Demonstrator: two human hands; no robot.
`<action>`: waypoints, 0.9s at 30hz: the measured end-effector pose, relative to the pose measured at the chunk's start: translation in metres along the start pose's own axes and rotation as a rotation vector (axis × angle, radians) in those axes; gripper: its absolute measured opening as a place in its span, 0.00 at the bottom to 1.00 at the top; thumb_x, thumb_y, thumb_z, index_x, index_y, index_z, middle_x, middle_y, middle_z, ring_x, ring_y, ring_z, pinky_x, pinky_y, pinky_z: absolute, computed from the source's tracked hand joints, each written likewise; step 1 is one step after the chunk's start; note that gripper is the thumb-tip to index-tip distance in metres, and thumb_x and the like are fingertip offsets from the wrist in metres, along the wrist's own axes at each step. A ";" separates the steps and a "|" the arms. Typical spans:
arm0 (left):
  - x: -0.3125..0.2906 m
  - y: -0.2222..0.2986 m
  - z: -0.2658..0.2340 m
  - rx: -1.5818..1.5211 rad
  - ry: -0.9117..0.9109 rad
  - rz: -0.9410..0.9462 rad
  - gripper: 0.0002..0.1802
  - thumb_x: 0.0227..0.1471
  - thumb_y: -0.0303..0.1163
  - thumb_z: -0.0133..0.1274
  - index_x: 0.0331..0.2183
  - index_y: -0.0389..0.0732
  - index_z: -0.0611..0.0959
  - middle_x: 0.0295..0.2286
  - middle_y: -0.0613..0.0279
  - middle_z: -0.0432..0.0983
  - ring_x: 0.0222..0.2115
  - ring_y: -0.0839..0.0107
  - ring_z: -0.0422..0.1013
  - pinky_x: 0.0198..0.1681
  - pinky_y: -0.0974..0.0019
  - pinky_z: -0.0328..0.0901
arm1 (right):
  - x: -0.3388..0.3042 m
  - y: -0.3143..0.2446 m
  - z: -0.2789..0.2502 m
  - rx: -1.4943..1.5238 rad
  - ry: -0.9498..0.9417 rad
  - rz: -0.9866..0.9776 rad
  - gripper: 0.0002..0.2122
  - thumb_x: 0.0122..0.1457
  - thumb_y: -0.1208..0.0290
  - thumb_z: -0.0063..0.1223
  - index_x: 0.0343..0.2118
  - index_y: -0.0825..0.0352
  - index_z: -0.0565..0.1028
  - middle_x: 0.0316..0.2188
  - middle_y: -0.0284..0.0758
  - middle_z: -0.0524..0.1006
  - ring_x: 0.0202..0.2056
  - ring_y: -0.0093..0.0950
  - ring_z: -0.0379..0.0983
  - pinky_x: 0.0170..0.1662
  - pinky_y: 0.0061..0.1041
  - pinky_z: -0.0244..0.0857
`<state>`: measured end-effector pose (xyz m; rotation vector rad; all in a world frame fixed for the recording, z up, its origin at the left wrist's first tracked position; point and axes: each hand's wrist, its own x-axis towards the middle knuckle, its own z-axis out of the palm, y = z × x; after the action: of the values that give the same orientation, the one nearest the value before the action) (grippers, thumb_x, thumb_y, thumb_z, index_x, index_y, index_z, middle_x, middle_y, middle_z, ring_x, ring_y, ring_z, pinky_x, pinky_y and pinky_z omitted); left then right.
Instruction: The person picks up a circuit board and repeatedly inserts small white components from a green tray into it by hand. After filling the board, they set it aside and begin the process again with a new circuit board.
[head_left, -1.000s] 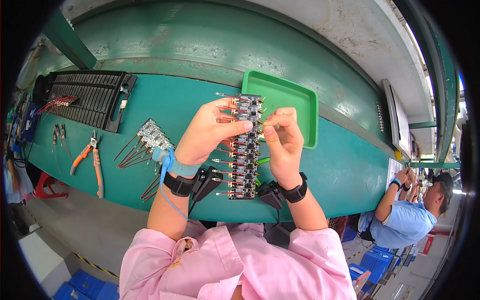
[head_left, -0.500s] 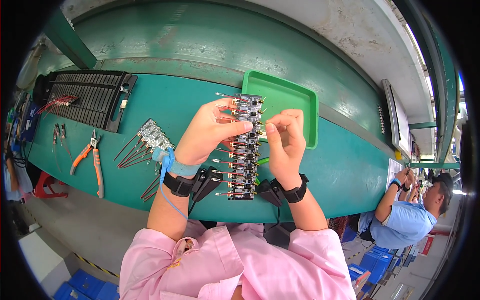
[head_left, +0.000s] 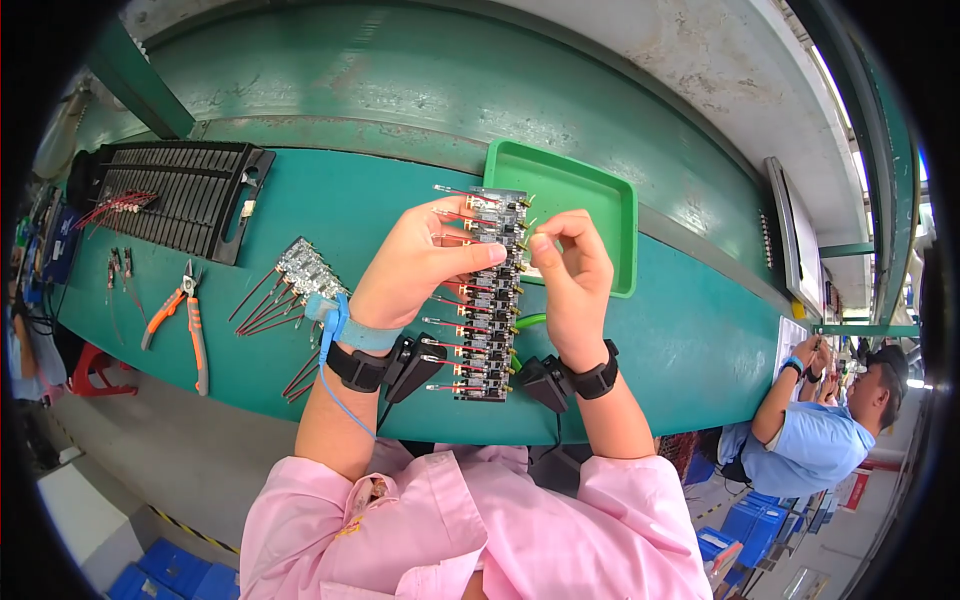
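Note:
My left hand is closed round the left edge of a long, narrow circuit board panel, thumb on its face. The panel stands lengthwise away from me above the bench. Red leads stick out on its left side, and short yellow-green wire ends on its right. My right hand pinches thumb and forefinger together by the upper right edge; whatever is between the fingertips is too small to make out. Partly behind the panel lies a green strip. A wristband with a blue cord circles my left wrist.
Beyond my hands sits a green tray. To the left lie a second board with red leads, orange-handled pliers, small wired parts and a black slotted rack. A co-worker works at the far right.
My right hand has shifted slightly, its fingertips rising a little along the panel's right edge. The panel has tilted very slightly; my left hand keeps its hold.

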<state>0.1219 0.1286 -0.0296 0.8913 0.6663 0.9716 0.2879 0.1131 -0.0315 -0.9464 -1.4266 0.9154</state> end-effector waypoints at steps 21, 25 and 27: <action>0.004 0.003 -0.007 0.137 0.268 0.040 0.14 0.44 0.26 0.54 0.37 0.36 0.73 0.23 0.64 0.74 0.19 0.82 0.68 0.18 0.77 0.63 | 0.033 0.027 -0.030 -0.839 -0.582 0.225 0.03 0.41 0.80 0.52 0.22 0.71 0.74 0.19 0.36 0.72 0.22 0.23 0.69 0.27 0.22 0.63; 0.004 0.003 -0.005 0.168 0.254 0.021 0.14 0.44 0.26 0.54 0.37 0.37 0.74 0.23 0.65 0.74 0.18 0.83 0.67 0.17 0.78 0.62 | 0.033 0.023 -0.034 -0.793 -0.494 0.176 0.03 0.42 0.81 0.50 0.22 0.72 0.74 0.19 0.36 0.72 0.22 0.24 0.69 0.27 0.22 0.63; 0.004 0.003 -0.005 0.175 0.247 0.014 0.14 0.44 0.27 0.54 0.37 0.37 0.74 0.23 0.66 0.73 0.18 0.83 0.67 0.17 0.78 0.62 | 0.033 0.017 -0.035 -0.740 -0.458 0.171 0.03 0.42 0.81 0.50 0.22 0.72 0.74 0.19 0.36 0.72 0.22 0.24 0.69 0.28 0.22 0.63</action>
<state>0.1186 0.1350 -0.0301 0.9382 0.9674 1.0576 0.3224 0.1511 -0.0331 -1.4808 -2.1781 0.7558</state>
